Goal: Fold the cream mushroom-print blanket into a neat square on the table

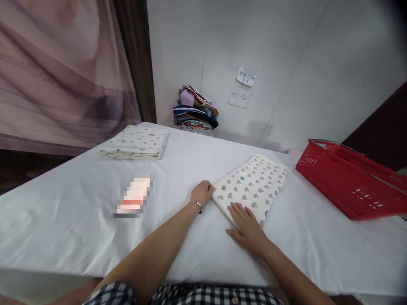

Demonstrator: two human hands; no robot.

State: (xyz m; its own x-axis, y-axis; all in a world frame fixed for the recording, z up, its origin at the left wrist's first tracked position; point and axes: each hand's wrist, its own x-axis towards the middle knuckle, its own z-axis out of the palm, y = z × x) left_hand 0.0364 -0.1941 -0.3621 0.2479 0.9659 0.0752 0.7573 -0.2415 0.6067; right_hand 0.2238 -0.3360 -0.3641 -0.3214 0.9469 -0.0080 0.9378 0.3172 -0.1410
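A folded white cloth (pixel 251 186) printed with grey, green, blue and red mushroom shapes lies flat right of centre on a white-covered table. At its left corner is my left hand (pixel 202 192), with a bracelet on the wrist; the fingers are curled closed on the cloth's edge, the fingertips partly hidden. My right hand (pixel 248 228) rests open on the near edge, fingers stretched over the cloth and thumb lying apart on the table.
A second folded white cloth (pixel 140 143) with small dark prints lies at the back left. Nearer stands out a pixelated flat rectangle (pixel 135 195). A red plastic basket (pixel 346 178) occupies the right side. Behind the table rises a stack of fabrics (pixel 195 112) by the wall.
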